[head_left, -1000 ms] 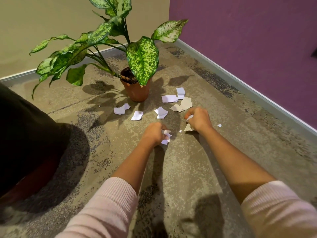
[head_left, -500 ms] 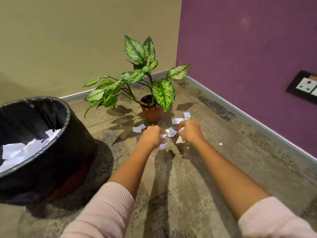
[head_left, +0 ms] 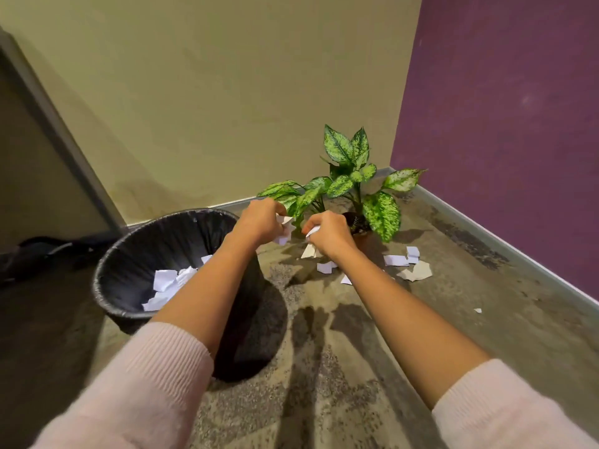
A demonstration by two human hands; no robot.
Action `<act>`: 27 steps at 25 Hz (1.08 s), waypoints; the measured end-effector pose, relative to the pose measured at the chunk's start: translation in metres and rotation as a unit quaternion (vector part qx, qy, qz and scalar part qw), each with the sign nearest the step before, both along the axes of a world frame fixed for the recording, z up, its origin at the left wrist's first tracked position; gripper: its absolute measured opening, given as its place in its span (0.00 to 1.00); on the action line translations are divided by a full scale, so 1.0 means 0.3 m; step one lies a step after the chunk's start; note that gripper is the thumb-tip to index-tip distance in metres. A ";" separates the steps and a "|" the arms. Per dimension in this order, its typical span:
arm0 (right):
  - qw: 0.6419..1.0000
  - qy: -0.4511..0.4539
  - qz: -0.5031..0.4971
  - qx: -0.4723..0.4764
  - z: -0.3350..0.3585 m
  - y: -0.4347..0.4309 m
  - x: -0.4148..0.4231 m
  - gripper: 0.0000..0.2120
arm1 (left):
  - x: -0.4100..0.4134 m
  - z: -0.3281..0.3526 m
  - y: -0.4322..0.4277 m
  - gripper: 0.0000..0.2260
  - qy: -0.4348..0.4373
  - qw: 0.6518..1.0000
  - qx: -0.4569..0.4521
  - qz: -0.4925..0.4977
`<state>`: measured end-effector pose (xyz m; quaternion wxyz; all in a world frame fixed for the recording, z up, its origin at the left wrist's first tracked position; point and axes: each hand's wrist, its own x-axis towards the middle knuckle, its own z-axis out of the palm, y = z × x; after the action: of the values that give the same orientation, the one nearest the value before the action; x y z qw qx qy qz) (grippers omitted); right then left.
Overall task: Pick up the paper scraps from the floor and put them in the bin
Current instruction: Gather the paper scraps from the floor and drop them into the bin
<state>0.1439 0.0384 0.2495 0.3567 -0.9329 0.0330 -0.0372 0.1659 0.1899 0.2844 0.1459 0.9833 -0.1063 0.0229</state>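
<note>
Beige wall point(head_left: 227, 108) behind, purple wall point(head_left: 505, 124) to the right, meeting in a corner. Mottled brown floor point(head_left: 405, 335) below, edged with a grey skirting board point(head_left: 486, 228) along the purple side. Dark door frame point(head_left: 58, 131) slanting down the far left.

Black-lined bin point(head_left: 129, 254) standing on the floor at left, open-topped, with white paper scraps in the bin point(head_left: 165, 281) piled at the bottom. Left forearm crossing over the near right part of the rim, hiding that edge.

Potted plant point(head_left: 353, 179) in the corner, speckled green leaves spreading wide, pot mostly hidden behind the right hand.

Two pale pink sleeves point(head_left: 146, 377) pushed up the forearms, both arms reaching forward.

Left hand point(head_left: 259, 222) raised just beyond the bin's far right rim, fingers curled tight around crumpled white scraps point(head_left: 285, 230) that poke out toward the right. Right hand point(head_left: 329, 236) just beside it, apart by a narrow gap, likewise closed on a bundle of scraps point(head_left: 309, 251), one pale piece hanging below the fist.

Loose scraps on the floor point(head_left: 405, 260) between plant and purple wall: a few white pieces, one larger tan piece point(head_left: 418, 272), two more partly hidden by the right wrist, and a tiny fragment point(head_left: 477, 310) lying well apart nearer the skirting.
</note>
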 end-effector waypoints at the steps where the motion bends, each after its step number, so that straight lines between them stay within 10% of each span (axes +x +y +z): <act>1: 1.000 -0.004 0.009 0.005 0.026 0.055 0.009 0.13 | 0.003 0.037 0.068 0.18 -0.003 1.000 0.000 0.019; 13: 0.986 0.002 0.166 -0.018 0.165 0.506 0.060 0.18 | -0.017 0.070 0.555 0.22 0.076 0.977 0.103 0.168; 27: 0.993 0.020 0.114 -0.020 0.082 0.219 0.022 0.20 | -0.032 0.018 0.258 0.20 -0.005 0.995 0.055 0.082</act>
<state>0.1506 0.1041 0.2742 0.3389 -0.9382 -0.0669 0.0221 0.1561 0.2672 0.2898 0.0883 0.9952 -0.0269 0.0336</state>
